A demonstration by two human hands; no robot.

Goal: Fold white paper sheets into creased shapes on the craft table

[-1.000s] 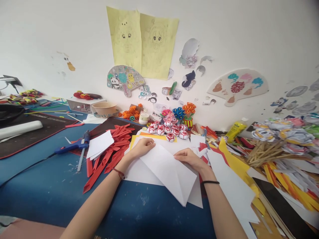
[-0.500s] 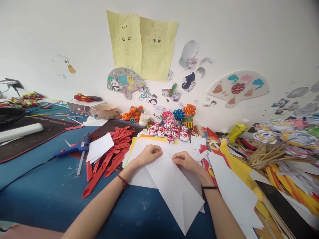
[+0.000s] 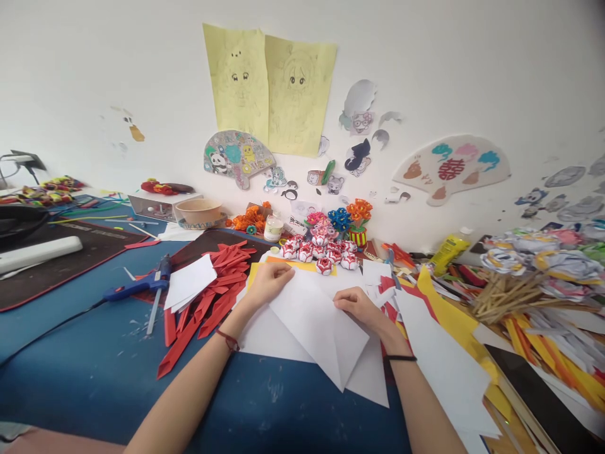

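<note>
A folded white sheet of paper (image 3: 321, 328) lies on the blue table (image 3: 94, 366), its point aimed toward me. My left hand (image 3: 269, 280) presses on its upper left edge, fingers curled. My right hand (image 3: 357, 306) pinches its upper right edge. More white sheets (image 3: 265, 334) lie flat beneath it. A yellow sheet (image 3: 302, 265) shows just beyond my hands.
Red paper strips (image 3: 212, 296) and a blue glue gun (image 3: 137, 284) lie to the left. Small red-and-white paper flowers (image 3: 319, 249) sit behind the sheet. White and yellow paper (image 3: 444, 340), sticks (image 3: 505, 293) and paper flowers crowd the right. The wall holds drawings.
The folded sheet has swung back from lying long toward me to a shorter, wider triangle. Both hands have shifted slightly with it and stay on its upper edges.
</note>
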